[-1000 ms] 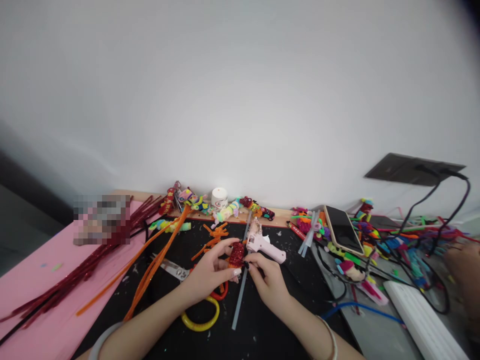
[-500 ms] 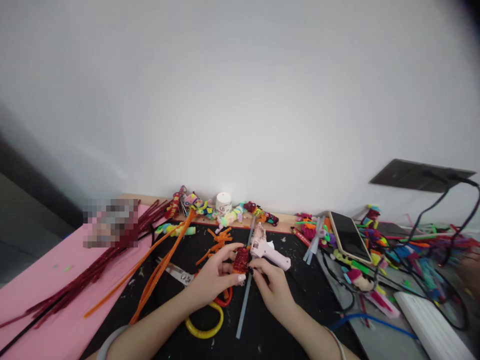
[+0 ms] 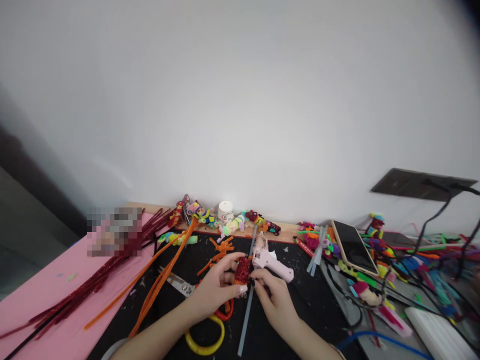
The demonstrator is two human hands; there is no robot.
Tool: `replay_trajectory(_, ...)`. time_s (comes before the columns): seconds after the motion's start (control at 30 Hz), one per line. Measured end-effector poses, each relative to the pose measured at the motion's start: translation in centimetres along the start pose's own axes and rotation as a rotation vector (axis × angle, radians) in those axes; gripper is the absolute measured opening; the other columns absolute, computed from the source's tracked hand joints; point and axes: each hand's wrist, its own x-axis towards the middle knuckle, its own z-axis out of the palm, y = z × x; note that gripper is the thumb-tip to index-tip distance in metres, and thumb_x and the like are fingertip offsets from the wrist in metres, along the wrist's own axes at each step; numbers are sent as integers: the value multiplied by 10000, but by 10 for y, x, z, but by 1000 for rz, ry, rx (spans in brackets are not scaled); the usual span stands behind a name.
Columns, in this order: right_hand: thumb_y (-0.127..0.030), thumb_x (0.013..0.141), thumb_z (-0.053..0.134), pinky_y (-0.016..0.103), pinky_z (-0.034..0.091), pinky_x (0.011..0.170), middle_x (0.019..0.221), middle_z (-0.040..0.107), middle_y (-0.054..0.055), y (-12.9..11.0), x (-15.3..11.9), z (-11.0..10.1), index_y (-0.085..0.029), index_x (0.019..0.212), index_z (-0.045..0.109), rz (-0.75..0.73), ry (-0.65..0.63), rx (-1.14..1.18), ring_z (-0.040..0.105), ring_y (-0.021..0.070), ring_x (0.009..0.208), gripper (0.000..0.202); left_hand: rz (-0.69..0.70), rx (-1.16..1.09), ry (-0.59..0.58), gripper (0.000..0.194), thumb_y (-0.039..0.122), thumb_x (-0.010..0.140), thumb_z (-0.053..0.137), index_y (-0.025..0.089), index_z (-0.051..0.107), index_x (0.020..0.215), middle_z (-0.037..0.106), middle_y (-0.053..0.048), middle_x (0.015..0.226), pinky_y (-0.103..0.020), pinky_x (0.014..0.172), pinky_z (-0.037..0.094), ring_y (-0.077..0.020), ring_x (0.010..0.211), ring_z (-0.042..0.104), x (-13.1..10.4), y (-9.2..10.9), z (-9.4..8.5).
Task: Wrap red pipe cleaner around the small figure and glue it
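Note:
My left hand [image 3: 216,284] is closed round a small dark-red, glittery pipe-cleaner piece [image 3: 243,269] with an orange lower end. Close to its right side, my right hand [image 3: 270,295] is closed in a pinch. Something small and dark shows at those fingertips; I cannot make out what it is. Just beyond the right hand lies a pale pink glue gun [image 3: 275,264]. A long translucent glue stick [image 3: 245,322] lies between my hands on the black mat [image 3: 300,320]. Partly under my left hand are scissors [image 3: 204,345] with yellow and red handles.
Orange pipe cleaners [image 3: 161,280] and a dark-red bundle [image 3: 93,272] stretch over the pink surface [image 3: 33,305] at left. Finished figures [image 3: 232,225] and a white paper cup [image 3: 225,212] line the wall. At right are a phone [image 3: 354,246], cables, and a white power strip [image 3: 438,332].
The whole scene sits slightly lower in the view, as the camera has tilted. Both hands keep nearly the same hold at the red piece.

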Motion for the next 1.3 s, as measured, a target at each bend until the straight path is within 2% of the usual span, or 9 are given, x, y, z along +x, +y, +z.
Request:
replay_trajectory(0.27, -154, 880, 406, 209, 388, 532, 627, 556, -12, 3, -1, 1, -177, 882, 595, -20, 29, -53, 510, 131, 541, 190, 38, -1, -23, 608, 210, 691, 726, 252, 449, 1231, 524, -25, 954, -257, 611, 468, -124, 720, 555, 3, -10, -3)
replay_trajectory(0.53, -139, 862, 423, 200, 409, 538, 644, 584, -9, -2, 1, 1, -182, 874, 585, -50, 63, -75, 532, 130, 548, 168, 70, -36, -25, 591, 187, 706, 717, 251, 453, 1231, 526, -30, 980, -273, 633, 474, -131, 741, 568, 5, -14, -6)
replay_trajectory(1.0, -147, 884, 402, 222, 420, 563, 704, 616, 18, -4, 3, -1, -176, 866, 591, -54, 13, -60, 548, 144, 590, 193, 55, -88, -44, 569, 218, 729, 701, 222, 451, 1240, 577, -46, 968, -294, 662, 454, -140, 723, 584, 1, 1, -1)
replay_trajectory(1.3, -153, 886, 399, 218, 373, 515, 606, 513, -15, -6, 2, -1, -190, 699, 511, -56, 43, -138, 479, 130, 538, 221, 60, -118, -73, 569, 212, 722, 707, 237, 470, 1239, 575, -52, 1007, -297, 680, 453, -137, 737, 580, 1, -1, -1)
